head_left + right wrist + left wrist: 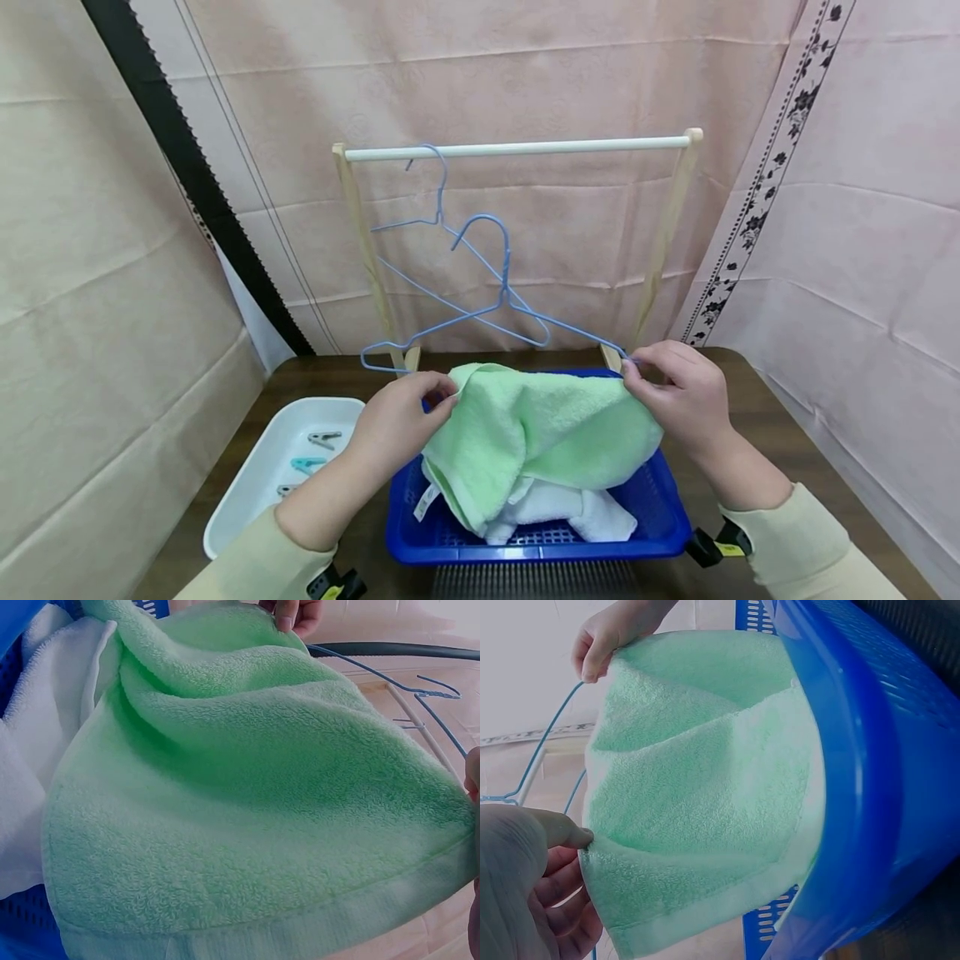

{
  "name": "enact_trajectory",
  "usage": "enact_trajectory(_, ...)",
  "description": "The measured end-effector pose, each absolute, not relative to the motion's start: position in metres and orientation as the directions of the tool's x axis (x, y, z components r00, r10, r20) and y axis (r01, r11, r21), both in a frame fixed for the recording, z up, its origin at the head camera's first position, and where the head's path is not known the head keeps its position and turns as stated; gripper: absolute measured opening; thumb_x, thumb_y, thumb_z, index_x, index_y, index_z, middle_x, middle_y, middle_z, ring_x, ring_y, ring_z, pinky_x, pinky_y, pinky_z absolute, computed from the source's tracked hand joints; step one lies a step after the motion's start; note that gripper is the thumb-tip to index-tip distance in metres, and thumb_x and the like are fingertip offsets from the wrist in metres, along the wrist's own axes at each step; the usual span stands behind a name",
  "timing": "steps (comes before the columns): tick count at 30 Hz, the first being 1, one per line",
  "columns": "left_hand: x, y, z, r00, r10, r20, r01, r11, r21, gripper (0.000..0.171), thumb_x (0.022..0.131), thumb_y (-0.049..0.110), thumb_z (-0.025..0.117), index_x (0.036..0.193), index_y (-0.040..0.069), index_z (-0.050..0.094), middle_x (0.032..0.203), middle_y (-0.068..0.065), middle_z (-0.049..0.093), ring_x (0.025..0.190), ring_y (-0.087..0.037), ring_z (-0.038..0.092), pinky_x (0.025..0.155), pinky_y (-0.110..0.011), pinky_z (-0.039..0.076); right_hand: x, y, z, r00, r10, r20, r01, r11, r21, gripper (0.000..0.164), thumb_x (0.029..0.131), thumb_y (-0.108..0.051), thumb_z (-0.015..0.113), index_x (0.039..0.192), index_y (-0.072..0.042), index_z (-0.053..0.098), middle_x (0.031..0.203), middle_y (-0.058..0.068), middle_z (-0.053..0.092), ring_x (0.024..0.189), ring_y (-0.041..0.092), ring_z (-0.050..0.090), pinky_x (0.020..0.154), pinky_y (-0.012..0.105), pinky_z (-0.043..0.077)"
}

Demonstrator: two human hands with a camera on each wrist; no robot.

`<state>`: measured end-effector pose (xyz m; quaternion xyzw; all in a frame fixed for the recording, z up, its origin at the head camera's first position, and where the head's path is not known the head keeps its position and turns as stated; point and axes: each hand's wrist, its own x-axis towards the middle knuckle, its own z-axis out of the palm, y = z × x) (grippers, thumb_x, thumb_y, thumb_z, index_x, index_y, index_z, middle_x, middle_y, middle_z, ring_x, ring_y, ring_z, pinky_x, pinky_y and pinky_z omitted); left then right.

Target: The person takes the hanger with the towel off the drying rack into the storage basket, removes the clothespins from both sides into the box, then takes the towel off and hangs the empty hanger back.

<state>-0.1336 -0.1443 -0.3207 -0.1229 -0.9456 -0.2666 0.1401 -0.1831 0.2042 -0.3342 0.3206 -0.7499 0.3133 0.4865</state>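
Note:
A light green towel (555, 425) is spread between my two hands above a blue basket (540, 552). My left hand (408, 417) pinches its upper left edge between thumb and fingers. At the upper right corner, my right hand (686, 396) pinches the towel together with the end of a blue wire hanger (504, 292). That hanger stands upright behind the towel, its hook off the rod; the towel and left hand hide most of its lower bar. Beneath the towel, a white cloth (558, 508) lies in the basket. In the right wrist view, the green towel (247, 787) slopes down over it.
A second blue hanger (441, 196) hangs from the white rod (525, 149) of a wooden rack at the back. On the left, a white tray (247, 475) holds several clothespins (307, 464). The brown table (757, 400) bears everything, with fabric curtains around it.

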Motion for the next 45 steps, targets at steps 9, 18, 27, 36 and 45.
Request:
enact_trajectory(9,-0.131,-0.145,-0.325,-0.930,0.174,0.324,0.318,0.823,0.471,0.005,0.090,0.024,0.073,0.095,0.026,0.072,0.088,0.015,0.066,0.081,-0.004,0.060,0.072,-0.030,0.052,-0.185,0.204,-0.333,-0.321,-0.169,0.932,-0.793,0.587,-0.166,0.016,0.084,-0.021,0.064,0.078,-0.009,0.074,0.073,-0.002,0.067,0.062,0.005,0.045,0.055,0.018,0.036)
enact_trajectory(18,-0.130,-0.146,-0.332,-0.935,0.199,0.293,0.321,0.823,0.468,0.006,0.089,0.023,0.074,0.093,0.026,0.072,0.085,0.017,0.064,0.079,-0.003,0.059,0.073,-0.029,0.052,-0.187,0.204,-0.333,-0.318,-0.166,0.934,-0.790,0.590,-0.165,0.016,0.084,-0.020,0.064,0.078,-0.010,0.074,0.073,-0.002,0.067,0.062,0.003,0.044,0.055,0.016,0.034)
enact_trajectory(27,-0.128,-0.146,-0.339,-0.928,0.253,0.273,0.356,0.817,0.454,0.004,0.089,0.021,0.073,0.089,0.025,0.071,0.081,0.018,0.060,0.074,-0.003,0.055,0.067,-0.026,0.049,-0.189,0.205,-0.335,-0.321,-0.152,0.935,-0.792,0.585,-0.177,0.017,0.085,-0.022,0.064,0.078,-0.010,0.074,0.073,-0.003,0.067,0.063,0.003,0.045,0.056,0.014,0.033)
enact_trajectory(36,-0.126,-0.147,-0.345,-0.933,0.279,0.226,0.353,0.827,0.438,0.006,0.088,0.023,0.072,0.087,0.027,0.068,0.078,0.017,0.056,0.069,-0.005,0.051,0.061,-0.025,0.045,-0.190,0.204,-0.336,-0.320,-0.135,0.938,-0.788,0.587,-0.184,0.031,0.092,-0.033,0.060,0.077,-0.010,0.074,0.072,-0.003,0.067,0.064,0.001,0.046,0.055,0.013,0.032)
enact_trajectory(45,-0.124,-0.149,-0.349,-0.934,0.290,0.209,0.355,0.822,0.445,0.005,0.089,0.022,0.071,0.087,0.026,0.068,0.079,0.018,0.057,0.070,-0.005,0.052,0.062,-0.025,0.046,-0.191,0.203,-0.336,-0.327,-0.137,0.935,-0.788,0.586,-0.189,0.026,0.090,-0.029,0.062,0.077,-0.010,0.074,0.073,-0.003,0.067,0.065,0.001,0.047,0.055,0.013,0.033)
